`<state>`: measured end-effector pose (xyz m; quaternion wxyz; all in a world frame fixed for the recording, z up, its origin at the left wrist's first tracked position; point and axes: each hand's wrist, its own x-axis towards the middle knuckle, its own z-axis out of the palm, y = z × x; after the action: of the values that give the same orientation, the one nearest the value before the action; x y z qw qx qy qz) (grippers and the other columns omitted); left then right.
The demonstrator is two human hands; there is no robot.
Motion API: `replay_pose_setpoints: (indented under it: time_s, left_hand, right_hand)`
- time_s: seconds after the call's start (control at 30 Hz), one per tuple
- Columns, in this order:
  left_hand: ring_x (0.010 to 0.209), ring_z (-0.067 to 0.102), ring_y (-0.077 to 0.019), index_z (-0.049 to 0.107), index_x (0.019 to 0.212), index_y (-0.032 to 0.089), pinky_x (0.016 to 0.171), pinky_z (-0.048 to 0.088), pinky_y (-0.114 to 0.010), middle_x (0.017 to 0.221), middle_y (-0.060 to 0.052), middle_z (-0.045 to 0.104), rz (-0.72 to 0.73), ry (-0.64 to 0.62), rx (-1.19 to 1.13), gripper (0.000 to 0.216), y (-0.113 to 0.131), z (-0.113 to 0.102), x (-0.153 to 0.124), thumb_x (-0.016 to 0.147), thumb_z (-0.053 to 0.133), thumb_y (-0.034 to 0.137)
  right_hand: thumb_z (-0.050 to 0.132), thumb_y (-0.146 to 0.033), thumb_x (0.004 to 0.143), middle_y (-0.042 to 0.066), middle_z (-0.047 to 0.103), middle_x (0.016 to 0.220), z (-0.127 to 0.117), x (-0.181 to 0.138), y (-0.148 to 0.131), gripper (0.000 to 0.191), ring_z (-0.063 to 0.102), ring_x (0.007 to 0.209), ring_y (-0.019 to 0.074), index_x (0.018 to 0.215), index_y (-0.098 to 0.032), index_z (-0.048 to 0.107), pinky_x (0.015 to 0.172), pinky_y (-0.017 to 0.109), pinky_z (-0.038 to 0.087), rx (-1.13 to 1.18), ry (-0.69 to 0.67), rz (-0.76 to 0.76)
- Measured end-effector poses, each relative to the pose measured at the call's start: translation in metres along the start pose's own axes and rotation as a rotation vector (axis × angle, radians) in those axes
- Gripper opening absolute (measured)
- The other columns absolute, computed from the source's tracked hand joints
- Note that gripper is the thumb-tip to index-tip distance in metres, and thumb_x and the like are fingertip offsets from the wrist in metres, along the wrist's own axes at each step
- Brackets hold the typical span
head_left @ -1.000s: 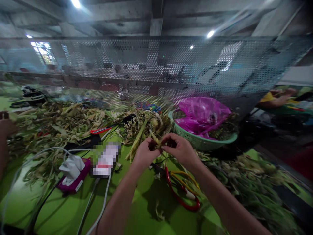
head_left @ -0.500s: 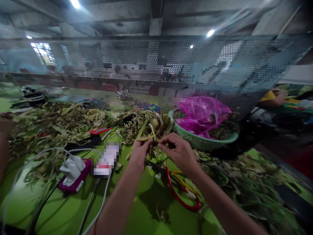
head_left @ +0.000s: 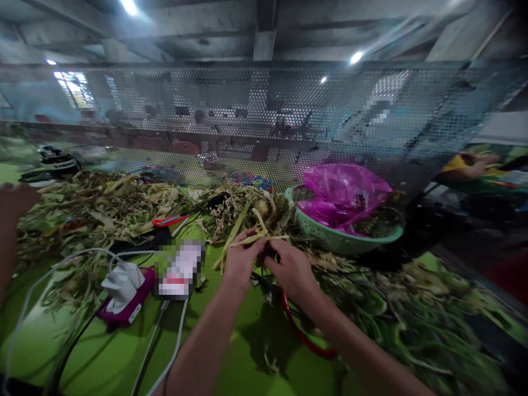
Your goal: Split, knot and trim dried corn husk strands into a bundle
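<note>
My left hand (head_left: 240, 259) and my right hand (head_left: 289, 268) meet over the green table (head_left: 111, 357), both pinched on a pale green plant stalk (head_left: 258, 237) whose strips stick out to the left and right above my fingers. Right behind the hands lies a heap of dry husks and leaves (head_left: 243, 212). Under my right wrist a pair of red-handled scissors (head_left: 303, 338) rests on the table, partly hidden by my arm.
A green basket (head_left: 350, 239) with a pink plastic bag (head_left: 342, 192) stands at the back right. A pink power bank with a white plug (head_left: 124, 291), a phone (head_left: 179, 269) and cables lie at the left. Green stalks (head_left: 412, 313) cover the right. Another person's hand (head_left: 12, 201) shows far left.
My hands have drawn closer together and slightly lower on the stalk, and a strip has peeled outward to the right. The other person's hand at the left edge has risen a little.
</note>
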<state>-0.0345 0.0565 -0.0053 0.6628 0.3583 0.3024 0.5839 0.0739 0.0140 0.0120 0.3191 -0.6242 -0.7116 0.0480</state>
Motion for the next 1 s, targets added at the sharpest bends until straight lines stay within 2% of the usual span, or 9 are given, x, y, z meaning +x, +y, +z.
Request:
replay_pose_setpoints:
  time_s: [0.23,0.37,0.47,0.5,0.57,0.67,0.77,0.87,1.0]
  left_hand:
    - [0.079,0.065,-0.0169,0.068,0.094,0.015,0.078,0.048,-0.03,0.087,-0.008,0.071,0.024,0.03,0.071,0.042,-0.001,-0.008,0.005,0.059,0.078,0.035]
    - [0.067,0.062,-0.0138,0.067,0.091,0.014,0.07,0.047,-0.028,0.077,-0.005,0.07,-0.013,0.064,0.003,0.042,-0.002,-0.01,0.008,0.058,0.078,0.037]
    - [0.063,0.059,-0.0115,0.067,0.088,0.013,0.066,0.045,-0.025,0.072,-0.003,0.067,-0.014,0.064,0.009,0.041,-0.002,-0.012,0.009,0.058,0.078,0.038]
    - [0.063,0.058,-0.0111,0.067,0.089,0.013,0.065,0.045,-0.024,0.072,-0.002,0.067,-0.013,0.059,0.017,0.04,-0.001,-0.013,0.009,0.058,0.078,0.038]
    - [0.064,0.058,-0.0106,0.067,0.09,0.014,0.063,0.043,-0.022,0.072,-0.002,0.066,-0.008,0.053,0.028,0.04,0.0,-0.014,0.01,0.061,0.076,0.039]
    - [0.068,0.059,-0.0116,0.067,0.092,0.014,0.065,0.043,-0.022,0.077,-0.003,0.066,-0.02,0.032,0.037,0.041,0.002,-0.014,0.009,0.061,0.076,0.039]
    - [0.072,0.059,-0.0122,0.067,0.092,0.015,0.068,0.044,-0.022,0.082,-0.004,0.067,-0.082,0.002,0.024,0.041,0.004,-0.012,0.007,0.06,0.077,0.038]
    - [0.072,0.059,-0.0116,0.068,0.089,0.016,0.069,0.043,-0.022,0.08,-0.003,0.067,-0.151,-0.029,-0.002,0.038,0.003,-0.011,0.005,0.06,0.078,0.038]
    - [0.074,0.058,-0.0107,0.069,0.085,0.016,0.07,0.042,-0.021,0.079,-0.001,0.067,-0.165,-0.089,0.001,0.032,0.001,-0.012,0.004,0.062,0.077,0.037]
  right_hand:
    - [0.046,-0.016,0.072,-0.004,0.044,0.06,-0.006,0.001,-0.008,0.015,0.042,0.06,0.0123,0.06,-0.02,0.039,0.055,0.024,0.025,0.16,-0.131,0.01]
    - [0.048,-0.013,0.07,-0.005,0.041,0.057,-0.009,-0.001,-0.011,0.014,0.04,0.057,0.0107,0.059,-0.019,0.041,0.052,0.023,0.024,0.241,-0.261,-0.002]
    - [0.051,-0.014,0.073,-0.005,0.043,0.057,-0.014,-0.001,-0.011,0.016,0.042,0.057,0.0106,0.059,-0.019,0.045,0.052,0.022,0.028,0.252,-0.303,-0.037]
    - [0.052,-0.017,0.076,-0.004,0.046,0.059,-0.017,0.0,-0.011,0.015,0.045,0.059,0.0112,0.061,-0.019,0.048,0.055,0.022,0.031,0.268,-0.283,-0.062]
    - [0.054,-0.024,0.081,-0.001,0.055,0.071,-0.02,0.002,-0.009,0.012,0.052,0.069,0.0136,0.071,-0.019,0.056,0.063,0.024,0.038,0.312,-0.158,-0.1]
    - [0.053,-0.027,0.084,0.004,0.059,0.094,-0.021,0.005,-0.002,0.011,0.057,0.076,0.0156,0.092,-0.021,0.058,0.069,0.027,0.045,0.404,0.037,-0.058]
    - [0.053,-0.023,0.084,0.006,0.057,0.102,-0.018,0.007,0.005,0.016,0.06,0.077,0.0163,0.099,-0.022,0.056,0.07,0.029,0.05,0.417,0.094,-0.025]
    - [0.054,-0.02,0.082,0.008,0.056,0.106,-0.015,0.008,0.01,0.017,0.06,0.087,0.0189,0.099,-0.021,0.058,0.076,0.031,0.05,0.307,0.161,-0.073]
    - [0.054,-0.021,0.083,0.005,0.063,0.096,-0.015,0.011,0.015,0.015,0.061,0.081,0.0183,0.096,-0.021,0.061,0.074,0.031,0.049,0.252,0.123,-0.091]
